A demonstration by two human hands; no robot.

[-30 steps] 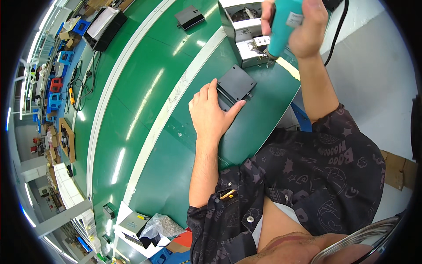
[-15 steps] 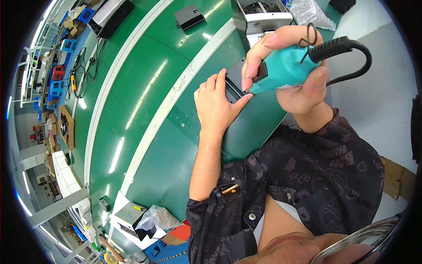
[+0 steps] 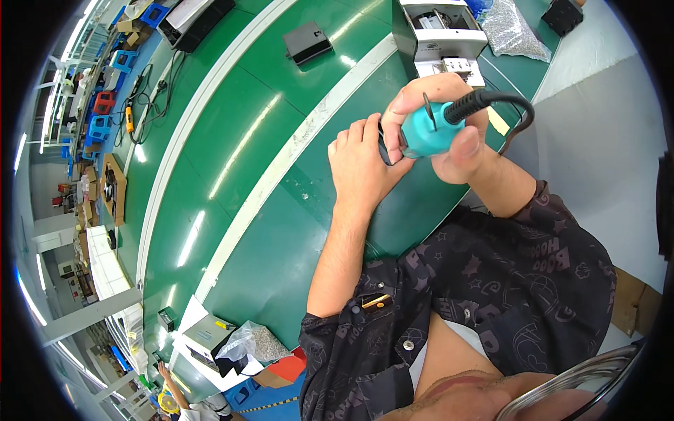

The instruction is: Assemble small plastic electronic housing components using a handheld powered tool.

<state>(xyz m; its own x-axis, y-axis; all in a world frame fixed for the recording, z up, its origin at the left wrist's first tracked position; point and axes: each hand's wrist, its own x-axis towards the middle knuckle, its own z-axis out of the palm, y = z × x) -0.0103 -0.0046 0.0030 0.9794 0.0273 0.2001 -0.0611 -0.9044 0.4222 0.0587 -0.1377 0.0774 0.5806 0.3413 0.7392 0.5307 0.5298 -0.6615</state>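
My right hand (image 3: 460, 144) is wrapped around a teal electric screwdriver (image 3: 426, 133) with a black cord running out of its top. The tool is held over a dark flat panel (image 3: 385, 149) on the green bench, and its tip is hidden from sight. My left hand (image 3: 361, 165) holds that panel, its fingers along the far left edge and its thumb stretched toward the screwdriver. Most of the panel is covered by my two hands. A small wire hanging loop (image 3: 429, 111) stands up from the screwdriver.
Beyond my right hand sits an opened metal case (image 3: 449, 45), with a bag of small parts (image 3: 516, 35) beside it. A black box (image 3: 307, 43) lies on the far green surface. Another case (image 3: 209, 335) and a parts bag (image 3: 261, 344) are at the lower left.
My right hand has brought the screwdriver left and tilted it more upright, close to my left thumb. The panel is now more covered. The whole view has shifted slightly.
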